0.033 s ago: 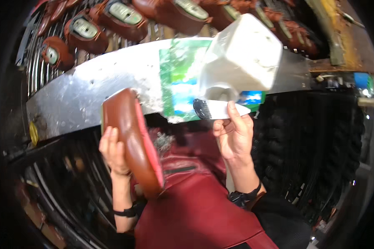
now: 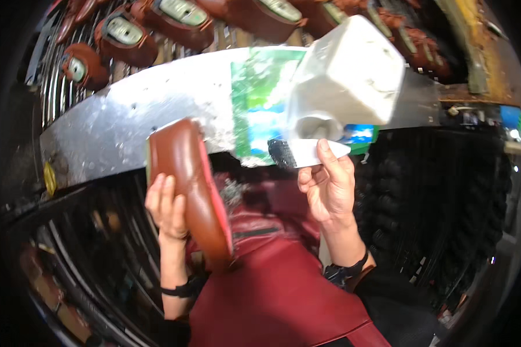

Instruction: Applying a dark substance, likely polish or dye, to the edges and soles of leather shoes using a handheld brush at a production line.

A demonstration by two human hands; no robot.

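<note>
- Left hand (image 2: 167, 209) clasped round brown shoe (image 2: 194, 194), sole side up, held over the red apron (image 2: 278, 289)
- Right hand (image 2: 329, 188) pinching a brush (image 2: 304, 152), bristles dark, just beneath the white jug (image 2: 350, 78)
- Judged midway: brush seemingly loaded, shoe not yet touched by it
- Jug on the metal surface (image 2: 127, 124); contents hidden
- More brown shoes (image 2: 179, 26) racked beyond

Camera: one head-worn fisheye, upright.
Facing: down over the metal shelf (image 2: 127, 124).
Distance: close to both hands.
</note>
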